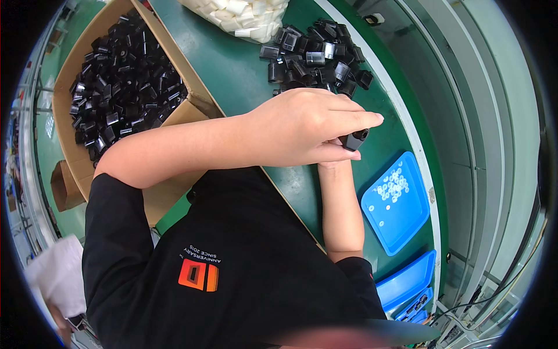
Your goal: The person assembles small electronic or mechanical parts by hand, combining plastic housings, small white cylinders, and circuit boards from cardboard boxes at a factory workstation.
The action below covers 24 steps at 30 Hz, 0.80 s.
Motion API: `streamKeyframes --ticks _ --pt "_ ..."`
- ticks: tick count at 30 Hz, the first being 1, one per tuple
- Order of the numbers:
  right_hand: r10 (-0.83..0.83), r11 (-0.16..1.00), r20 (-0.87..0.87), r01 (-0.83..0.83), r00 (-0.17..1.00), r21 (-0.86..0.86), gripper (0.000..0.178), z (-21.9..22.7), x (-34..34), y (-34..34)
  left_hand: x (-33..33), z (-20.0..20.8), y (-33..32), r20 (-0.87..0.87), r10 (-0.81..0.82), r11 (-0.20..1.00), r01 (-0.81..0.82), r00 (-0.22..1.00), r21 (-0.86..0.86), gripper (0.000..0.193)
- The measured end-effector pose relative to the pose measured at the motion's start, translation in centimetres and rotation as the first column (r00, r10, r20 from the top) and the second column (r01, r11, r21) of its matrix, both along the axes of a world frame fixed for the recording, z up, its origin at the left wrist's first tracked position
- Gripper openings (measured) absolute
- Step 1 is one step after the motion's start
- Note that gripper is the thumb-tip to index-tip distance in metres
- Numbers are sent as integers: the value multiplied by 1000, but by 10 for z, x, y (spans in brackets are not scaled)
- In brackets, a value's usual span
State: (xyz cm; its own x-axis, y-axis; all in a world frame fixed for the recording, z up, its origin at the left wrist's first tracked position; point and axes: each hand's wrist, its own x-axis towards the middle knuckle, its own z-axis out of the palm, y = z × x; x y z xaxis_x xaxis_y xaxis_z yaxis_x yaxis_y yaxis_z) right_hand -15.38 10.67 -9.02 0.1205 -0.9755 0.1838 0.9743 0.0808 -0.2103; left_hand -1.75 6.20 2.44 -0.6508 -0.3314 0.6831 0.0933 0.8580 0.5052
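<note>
My left hand (pixel 308 125) reaches across from the left, its fingers closed around a black plastic piece (pixel 354 140). One end of the piece shows between thumb and forefinger, with a small dark opening in it. Directly beneath is my right hand (pixel 334 167), of which only the wrist and heel can be seen; its fingers are hidden by the left hand, so what they do cannot be told. Just beyond both hands lies a loose heap of short black plastic pieces (pixel 315 59) on the green tabletop (pixel 232 70).
To the left, an open cardboard box (pixel 195 87) holds many black pieces. A clear bag of white pieces (pixel 244 17) lies at the back. On the right are a blue tray (pixel 401 224) with small whitish rings (pixel 393 186), and another blue tray (pixel 407 283) nearer me.
</note>
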Motion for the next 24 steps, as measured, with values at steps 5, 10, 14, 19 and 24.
streamKeyframes --ticks 5,10,14,19,24 --pt "-17 997 49 14 999 76 47 3 1 3 0 -1 -1 -28 6 1000 -6 1000 -14 51" --pt "-94 917 301 -36 949 398 47 5 2 9 -1 -3 -2 -60 -19 1000 18 998 -17 53" --pt "22 1000 11 -21 1000 -23 43 6 -3 1 -1 -5 -1 -68 -29 1000 29 997 9 53" --pt "20 1000 54 -21 998 23 41 4 -1 1 -2 -6 -4 -54 -18 999 20 998 30 51" --pt "58 998 65 -56 996 -25 40 2 -4 -2 -4 -9 -4 -68 -22 1000 23 997 11 52"
